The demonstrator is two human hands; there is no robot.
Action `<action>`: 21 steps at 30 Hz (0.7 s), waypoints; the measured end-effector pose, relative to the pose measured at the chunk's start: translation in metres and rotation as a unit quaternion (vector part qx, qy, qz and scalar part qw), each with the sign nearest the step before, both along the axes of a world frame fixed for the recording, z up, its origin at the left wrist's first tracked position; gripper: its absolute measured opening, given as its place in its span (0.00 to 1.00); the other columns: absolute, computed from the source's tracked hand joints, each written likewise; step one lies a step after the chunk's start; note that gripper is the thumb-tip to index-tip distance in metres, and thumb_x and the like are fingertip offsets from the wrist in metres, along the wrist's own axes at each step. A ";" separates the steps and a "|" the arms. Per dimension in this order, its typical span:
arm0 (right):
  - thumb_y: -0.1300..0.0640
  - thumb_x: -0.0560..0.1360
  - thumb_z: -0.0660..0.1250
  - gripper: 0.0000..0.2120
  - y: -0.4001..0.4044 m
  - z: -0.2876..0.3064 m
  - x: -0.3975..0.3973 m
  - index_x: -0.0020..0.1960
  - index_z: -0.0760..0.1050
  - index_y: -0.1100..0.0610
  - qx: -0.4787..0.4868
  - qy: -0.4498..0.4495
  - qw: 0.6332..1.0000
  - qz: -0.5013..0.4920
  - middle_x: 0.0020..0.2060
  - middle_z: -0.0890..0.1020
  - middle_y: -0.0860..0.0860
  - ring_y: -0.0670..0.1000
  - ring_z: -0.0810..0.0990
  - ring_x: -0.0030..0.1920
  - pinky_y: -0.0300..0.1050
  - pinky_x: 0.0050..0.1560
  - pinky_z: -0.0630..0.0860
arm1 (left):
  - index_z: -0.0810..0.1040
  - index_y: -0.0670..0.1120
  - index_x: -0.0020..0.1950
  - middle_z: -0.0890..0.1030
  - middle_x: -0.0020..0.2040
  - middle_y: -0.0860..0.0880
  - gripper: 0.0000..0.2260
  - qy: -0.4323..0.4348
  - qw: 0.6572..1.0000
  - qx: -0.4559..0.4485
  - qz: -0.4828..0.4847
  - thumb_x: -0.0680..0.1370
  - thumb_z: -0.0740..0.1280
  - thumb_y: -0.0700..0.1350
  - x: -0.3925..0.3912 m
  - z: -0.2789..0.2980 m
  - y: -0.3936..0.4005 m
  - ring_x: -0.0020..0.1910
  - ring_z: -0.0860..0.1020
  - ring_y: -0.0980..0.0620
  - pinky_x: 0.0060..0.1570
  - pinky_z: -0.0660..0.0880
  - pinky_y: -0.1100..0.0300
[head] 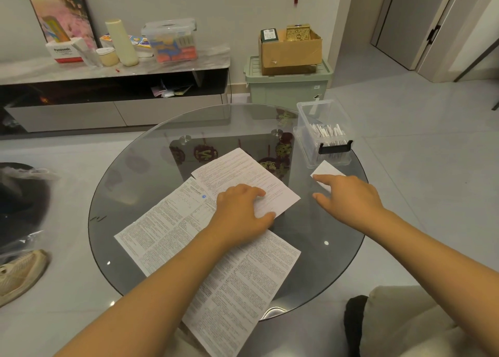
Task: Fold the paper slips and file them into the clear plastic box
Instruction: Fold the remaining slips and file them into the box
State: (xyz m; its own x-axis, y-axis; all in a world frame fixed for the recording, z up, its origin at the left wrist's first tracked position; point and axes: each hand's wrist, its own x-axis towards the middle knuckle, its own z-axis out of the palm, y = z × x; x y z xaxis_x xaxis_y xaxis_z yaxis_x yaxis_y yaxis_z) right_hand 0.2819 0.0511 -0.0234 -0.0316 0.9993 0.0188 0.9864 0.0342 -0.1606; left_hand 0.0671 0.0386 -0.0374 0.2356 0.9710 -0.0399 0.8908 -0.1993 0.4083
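Two printed sheets lie at the centre of the frame on the glass table [129, 183]: a smaller slip [243, 173] overlapping a large sheet [189, 248]. The left hand [243, 210] rests on the smaller slip, fingers loosely bent, thumb at its near edge. The right hand [348, 197] is spread, its fingertips pressing a small folded slip [325, 169] just below the clear plastic box [324, 132] at right of centre, which already holds folded slips upright. Best to crease that slip flat, pinch it by the fold and file it on edge alongside the others.

Bare surface [151, 173] open left and far side. Sheets [189, 237] cover the centre; box [324, 132] blocks the right edge.
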 end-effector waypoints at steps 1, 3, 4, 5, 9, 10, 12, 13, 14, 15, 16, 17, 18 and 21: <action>0.46 0.78 0.58 0.21 -0.001 0.001 -0.003 0.71 0.63 0.43 0.000 0.003 1.000 0.008 0.63 0.76 0.49 0.54 0.73 0.62 0.46 0.53 0.72 | 0.63 0.52 0.72 0.62 0.73 0.50 0.27 0.043 0.999 -0.020 -0.020 0.76 0.63 0.59 -0.001 -0.001 -0.001 0.72 0.59 0.48 0.71 0.52 0.49; 0.46 0.78 0.58 0.21 -0.005 0.002 -0.008 0.71 0.63 0.43 -0.003 0.009 1.000 0.022 0.64 0.75 0.47 0.53 0.72 0.64 0.46 0.55 0.71 | 0.56 0.50 0.76 0.53 0.77 0.48 0.31 0.100 0.992 -0.052 -0.056 0.77 0.60 0.59 -0.002 -0.003 -0.004 0.75 0.51 0.46 0.74 0.49 0.47; 0.45 0.78 0.58 0.21 -0.006 0.002 -0.010 0.71 0.64 0.43 -0.005 0.012 0.999 0.031 0.64 0.75 0.47 0.52 0.72 0.64 0.47 0.55 0.71 | 0.54 0.49 0.76 0.53 0.77 0.47 0.30 0.111 0.990 -0.050 -0.070 0.77 0.60 0.58 -0.003 -0.003 -0.004 0.76 0.50 0.46 0.74 0.50 0.47; 0.45 0.78 0.58 0.21 -0.007 0.001 -0.012 0.70 0.64 0.42 -0.008 0.013 0.999 0.039 0.63 0.76 0.47 0.52 0.73 0.63 0.47 0.55 0.71 | 0.55 0.49 0.76 0.55 0.76 0.47 0.29 0.112 0.990 -0.039 -0.079 0.78 0.59 0.57 -0.004 -0.002 -0.005 0.75 0.53 0.46 0.73 0.53 0.48; 0.43 0.77 0.60 0.20 -0.012 0.000 -0.016 0.69 0.66 0.41 -0.018 0.020 0.997 0.078 0.55 0.80 0.48 0.50 0.77 0.56 0.44 0.47 0.72 | 0.67 0.47 0.69 0.73 0.61 0.49 0.19 0.074 0.992 -0.002 -0.103 0.79 0.59 0.49 -0.005 0.007 -0.008 0.56 0.71 0.52 0.56 0.71 0.58; 0.43 0.77 0.61 0.20 -0.013 0.000 -0.017 0.68 0.67 0.41 -0.023 0.025 0.995 0.092 0.54 0.81 0.48 0.50 0.77 0.55 0.42 0.44 0.71 | 0.71 0.46 0.63 0.75 0.55 0.50 0.15 0.064 0.992 0.003 -0.106 0.79 0.59 0.48 -0.006 0.009 -0.009 0.51 0.72 0.53 0.50 0.72 0.59; 0.44 0.76 0.62 0.20 -0.015 0.000 -0.019 0.68 0.68 0.41 -0.036 0.043 0.992 0.112 0.53 0.80 0.48 0.49 0.78 0.52 0.39 0.41 0.68 | 0.76 0.45 0.47 0.76 0.44 0.51 0.08 0.042 0.995 0.008 -0.095 0.79 0.58 0.46 -0.006 0.012 -0.009 0.43 0.74 0.52 0.40 0.72 0.59; 0.44 0.75 0.63 0.20 -0.015 0.000 -0.020 0.67 0.69 0.41 -0.045 0.049 0.991 0.119 0.50 0.80 0.48 0.49 0.77 0.50 0.38 0.40 0.68 | 0.73 0.47 0.39 0.74 0.39 0.51 0.09 0.033 0.996 0.010 -0.087 0.79 0.58 0.45 -0.006 0.014 -0.009 0.40 0.74 0.51 0.35 0.69 0.61; 0.44 0.75 0.64 0.19 -0.015 0.000 -0.020 0.66 0.70 0.41 -0.051 0.053 0.989 0.125 0.46 0.79 0.47 0.48 0.76 0.47 0.37 0.37 0.67 | 0.70 0.49 0.35 0.73 0.36 0.52 0.12 0.023 0.996 0.009 -0.083 0.79 0.58 0.44 -0.006 0.015 -0.010 0.37 0.73 0.52 0.32 0.66 0.62; 0.45 0.75 0.65 0.18 -0.015 -0.001 -0.019 0.64 0.72 0.42 -0.056 0.056 0.988 0.130 0.43 0.75 0.45 0.47 0.74 0.44 0.36 0.36 0.66 | 0.69 0.49 0.35 0.74 0.36 0.52 0.12 0.006 0.997 0.001 -0.079 0.79 0.59 0.44 -0.005 0.016 -0.011 0.36 0.73 0.52 0.32 0.65 0.63; 0.45 0.74 0.66 0.16 -0.014 -0.001 -0.019 0.62 0.75 0.43 -0.053 0.064 0.987 0.135 0.42 0.72 0.45 0.46 0.72 0.43 0.37 0.36 0.66 | 0.71 0.50 0.37 0.76 0.37 0.51 0.11 -0.017 0.997 -0.003 -0.076 0.79 0.59 0.45 -0.005 0.018 -0.013 0.35 0.74 0.53 0.32 0.65 0.63; 0.46 0.74 0.67 0.15 -0.013 -0.002 -0.019 0.59 0.77 0.46 -0.047 0.082 0.986 0.138 0.42 0.70 0.46 0.46 0.70 0.44 0.38 0.38 0.66 | 0.73 0.50 0.39 0.77 0.37 0.52 0.09 -0.045 0.997 -0.011 -0.069 0.78 0.60 0.45 -0.006 0.020 -0.015 0.34 0.74 0.54 0.32 0.66 0.63; 0.47 0.73 0.68 0.12 -0.011 -0.001 -0.019 0.55 0.79 0.49 -0.040 0.111 0.983 0.143 0.44 0.70 0.47 0.47 0.69 0.46 0.39 0.41 0.66 | 0.75 0.49 0.40 0.78 0.37 0.51 0.08 -0.075 0.995 -0.018 -0.060 0.78 0.60 0.45 -0.008 0.022 -0.016 0.34 0.73 0.55 0.32 0.66 0.63; 0.51 0.71 0.71 0.08 -0.009 0.003 -0.018 0.48 0.78 0.52 -0.057 0.254 0.955 0.144 0.47 0.74 0.44 0.46 0.73 0.51 0.36 0.48 0.69 | 0.74 0.40 0.36 0.74 0.34 0.45 0.11 -0.149 0.988 -0.029 -0.032 0.77 0.62 0.44 -0.015 0.029 -0.015 0.33 0.70 0.53 0.34 0.66 0.60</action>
State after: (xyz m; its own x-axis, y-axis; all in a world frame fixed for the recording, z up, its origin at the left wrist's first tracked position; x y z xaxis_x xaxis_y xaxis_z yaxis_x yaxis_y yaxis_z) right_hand 0.2635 0.0423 -0.0200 -0.3209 0.9471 -0.0034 0.7321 0.2458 -0.6353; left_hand 0.0523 0.0231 -0.0086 0.3065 0.9518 -0.0152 0.7160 -0.2200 0.6625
